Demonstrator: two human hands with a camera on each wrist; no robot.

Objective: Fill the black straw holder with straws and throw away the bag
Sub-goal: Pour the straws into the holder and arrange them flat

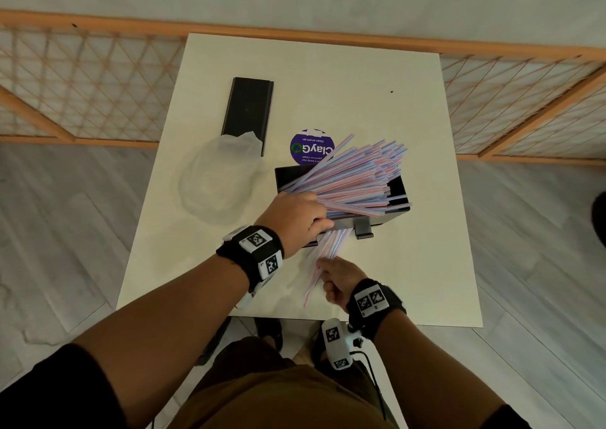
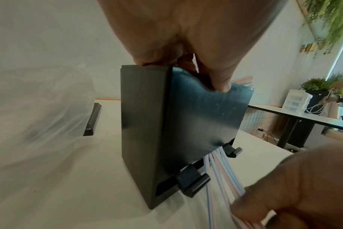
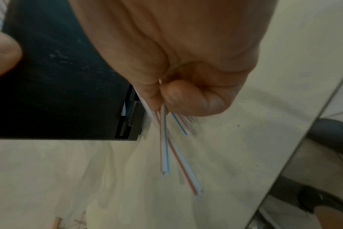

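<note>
Pale plank flooring and a wooden lattice railing [image 1: 91, 77] surround a white square table [image 1: 410, 264], and all the work sits on its top. Near the table's middle stands the black straw holder [image 1: 387, 218], open at the top, with a thick fan of striped straws [image 1: 357, 179] sticking out of it and leaning away from the person. The left hand [image 1: 295, 218] grips the holder's top edge at the corner nearest the person; the left wrist view shows the thumb [image 2: 219, 77] pressed on the holder's front panel [image 2: 202, 117] while the other fingers curl over the rim among the straws. Just below that grip, a few straws poke out through the slot at the holder's foot, between two small black hooks [image 2: 192, 181]. The right hand [image 1: 337, 281] is clenched around these lower straws [image 1: 323, 258], close in front of the holder; the right wrist view shows thumb and forefinger [image 3: 190, 99] pinching them, their loose ends [image 3: 178, 162] hanging past the fist over the tabletop. Beyond the left hand, away from the person, a crumpled clear plastic bag [image 1: 216, 179] lies on the table, partly covering the near end of a flat black lid [image 1: 247, 110]. A round purple sticker [image 1: 310, 148] lies just behind the holder.
</note>
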